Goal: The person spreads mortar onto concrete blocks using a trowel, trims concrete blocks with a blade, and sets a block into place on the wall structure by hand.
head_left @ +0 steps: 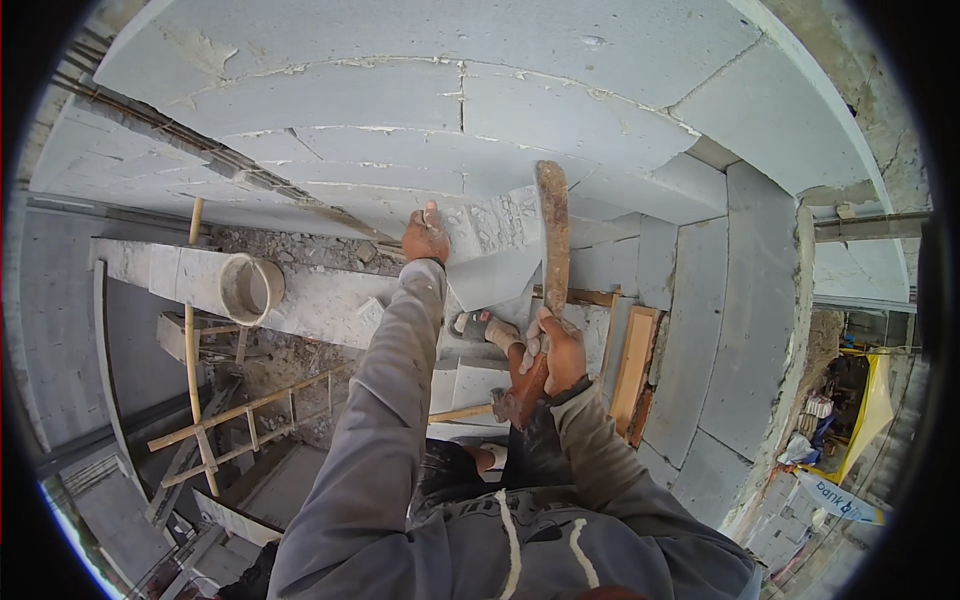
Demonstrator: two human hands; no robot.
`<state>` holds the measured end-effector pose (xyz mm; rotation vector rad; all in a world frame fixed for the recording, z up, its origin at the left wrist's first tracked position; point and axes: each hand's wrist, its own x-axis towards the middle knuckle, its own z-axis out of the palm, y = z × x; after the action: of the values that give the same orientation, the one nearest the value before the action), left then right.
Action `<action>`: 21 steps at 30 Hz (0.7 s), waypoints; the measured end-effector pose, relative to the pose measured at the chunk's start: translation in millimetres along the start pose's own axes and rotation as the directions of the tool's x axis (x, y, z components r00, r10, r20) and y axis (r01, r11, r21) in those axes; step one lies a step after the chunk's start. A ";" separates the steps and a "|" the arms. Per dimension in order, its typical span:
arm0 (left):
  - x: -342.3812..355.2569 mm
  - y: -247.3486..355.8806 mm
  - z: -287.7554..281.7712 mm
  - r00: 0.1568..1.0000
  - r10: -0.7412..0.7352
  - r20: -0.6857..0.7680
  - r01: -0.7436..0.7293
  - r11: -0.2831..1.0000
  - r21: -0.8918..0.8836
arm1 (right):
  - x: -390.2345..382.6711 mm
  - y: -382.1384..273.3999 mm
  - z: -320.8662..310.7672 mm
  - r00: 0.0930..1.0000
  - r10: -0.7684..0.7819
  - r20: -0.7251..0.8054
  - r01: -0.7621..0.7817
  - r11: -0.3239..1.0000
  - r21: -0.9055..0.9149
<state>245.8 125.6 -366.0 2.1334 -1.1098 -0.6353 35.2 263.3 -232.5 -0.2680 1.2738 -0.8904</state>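
Head view: left hand [425, 238] at 12 o'clock of centre, fingers closed, pressed against the grey block [490, 262] set in the block wall [400, 110]; whether anything is pinched cannot be told. Right hand [557, 350] at 3 o'clock of centre, fingers wrapped round the long wooden-handled tool [552, 250], its upper end lying over the block's right edge. Bucket [250, 289] sits at 9 o'clock on the ledge. Judgement: block is best steadied firmly, tool strokes kept short, clear of the left fingers.
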 end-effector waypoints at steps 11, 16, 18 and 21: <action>7.8 -3.9 -0.2 0.999 0.038 -0.007 -0.038 0.999 -0.028 | 25.7 36.9 7.2 0.979 0.199 0.046 -0.190 0.970 -0.154; -3.5 3.3 -1.0 0.999 -0.035 0.010 0.035 0.999 -0.013 | -6.5 -24.4 13.8 0.991 -0.124 -0.052 0.122 0.992 -0.032; -2.6 -1.5 -1.4 1.000 -0.012 0.008 0.012 0.999 -0.037 | -11.0 -25.7 17.0 0.940 -0.311 -0.141 0.309 0.950 -0.036; -8.0 7.7 4.8 1.000 0.011 0.001 -0.011 0.998 -0.054 | 6.0 14.1 7.1 0.892 -0.394 -0.220 0.424 0.899 0.112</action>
<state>234.3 127.4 -362.6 2.0798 -1.0923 -0.6548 47.8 266.1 -243.4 -0.3396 1.3392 -1.4033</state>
